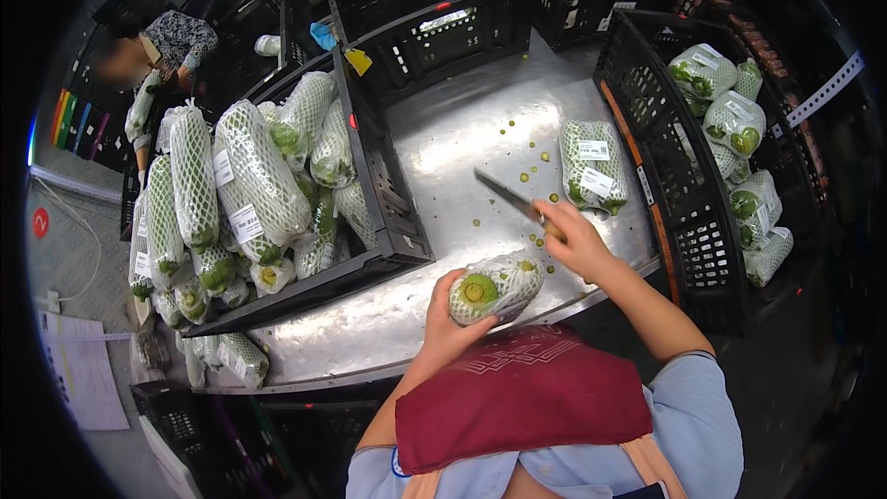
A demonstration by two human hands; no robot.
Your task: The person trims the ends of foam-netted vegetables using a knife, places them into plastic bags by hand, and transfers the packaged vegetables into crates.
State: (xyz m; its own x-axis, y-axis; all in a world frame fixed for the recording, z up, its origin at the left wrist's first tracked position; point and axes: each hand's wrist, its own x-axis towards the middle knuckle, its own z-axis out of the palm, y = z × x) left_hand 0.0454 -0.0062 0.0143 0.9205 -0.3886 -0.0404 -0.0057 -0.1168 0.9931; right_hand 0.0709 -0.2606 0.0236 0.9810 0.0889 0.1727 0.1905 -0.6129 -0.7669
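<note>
My left hand grips a pack of green squash in white foam netting and clear wrap, close to my apron. The pale stem ends face up. My right hand is closed around the wooden handle of a knife. Its blade points up and to the left, above the steel table and apart from the pack. Just beyond my right hand lies another netted pack with two labels. Small cut stem slices are scattered over the metal near the knife.
A black plastic crate heaped with netted squash stands on the left. Another crate at the right holds more packs. A third crate closes the far side. At upper left a person holds a netted squash.
</note>
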